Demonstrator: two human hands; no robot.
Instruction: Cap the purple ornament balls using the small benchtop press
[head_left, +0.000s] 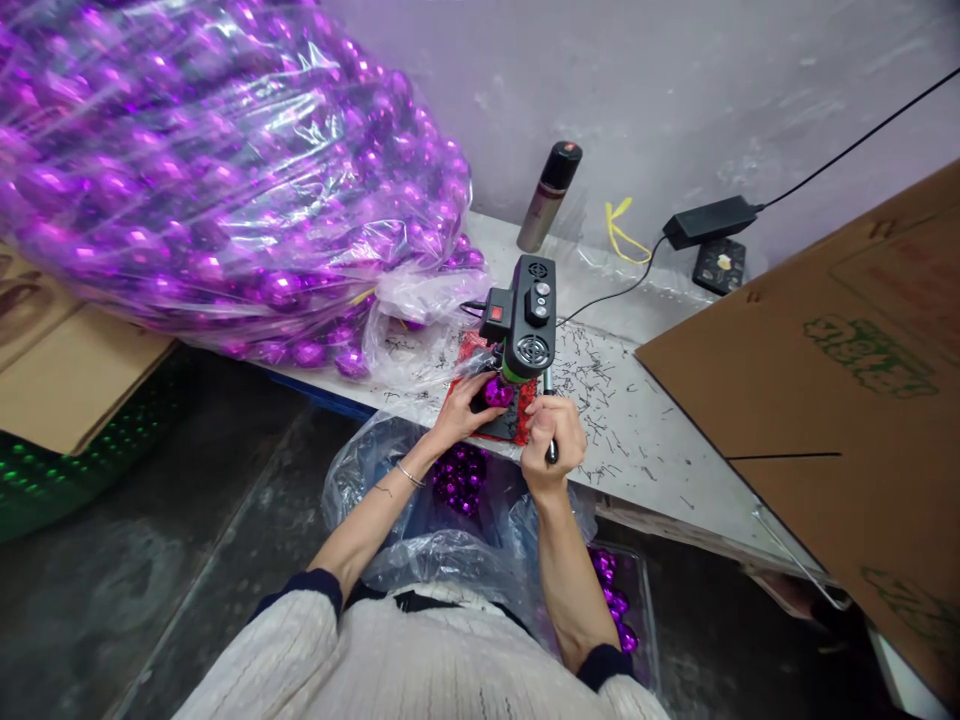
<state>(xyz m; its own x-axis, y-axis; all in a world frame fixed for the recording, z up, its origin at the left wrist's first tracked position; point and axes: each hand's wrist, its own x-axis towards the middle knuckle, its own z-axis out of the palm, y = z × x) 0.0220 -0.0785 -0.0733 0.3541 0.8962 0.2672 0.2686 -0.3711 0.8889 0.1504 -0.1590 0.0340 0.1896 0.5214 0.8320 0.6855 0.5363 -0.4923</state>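
Between the thumb and fingers of my left hand (466, 407) is a shiny purple ball ornament (498, 392), held under the head of a small black press machine (531, 312). My right hand (553, 437) is wrapped around the machine's lever handle (552, 452), on its right side. Beneath the machine lies a red-edged base (523, 420). More purple balls (459, 478) sit in an opened clear plastic bag (375, 455) just below the table edge, in front of my body.
A huge clear bag of purple balls (247, 190) fills the left. Behind the machine stand a spray can (548, 196) and a power adapter (711, 222). Short dark bits litter the white table (652, 440). A cardboard box (825, 380) blocks the right; a clear tub (645, 610) is below.
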